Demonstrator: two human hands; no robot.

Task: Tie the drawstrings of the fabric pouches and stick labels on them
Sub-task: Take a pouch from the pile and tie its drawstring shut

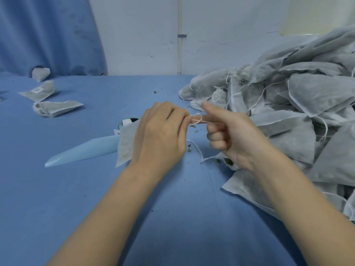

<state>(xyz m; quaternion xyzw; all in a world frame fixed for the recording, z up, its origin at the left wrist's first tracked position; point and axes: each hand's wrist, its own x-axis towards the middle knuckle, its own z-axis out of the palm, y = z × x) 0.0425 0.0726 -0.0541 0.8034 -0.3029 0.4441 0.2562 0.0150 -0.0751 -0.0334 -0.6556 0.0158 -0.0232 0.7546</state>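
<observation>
A grey fabric pouch [125,144] lies under my left hand [163,135] at the middle of the blue cloth. Its white drawstring [197,120] is looped round the outstretched forefinger of my right hand [230,135], and my left fingers pinch the string at that loop. My right hand's other fingers are curled, and a slack length of string [199,152] trails from it down to the cloth. A roll of labels [127,121] with its pale blue backing strip [82,152] lies just left of my left hand.
A big heap of untied grey pouches [297,104] fills the right side, spilling toward my right wrist. Three pouches [55,108] lie at the far left, one with a label. Green crumbs [193,126] dot the blue cloth [172,217]. A white wall stands behind.
</observation>
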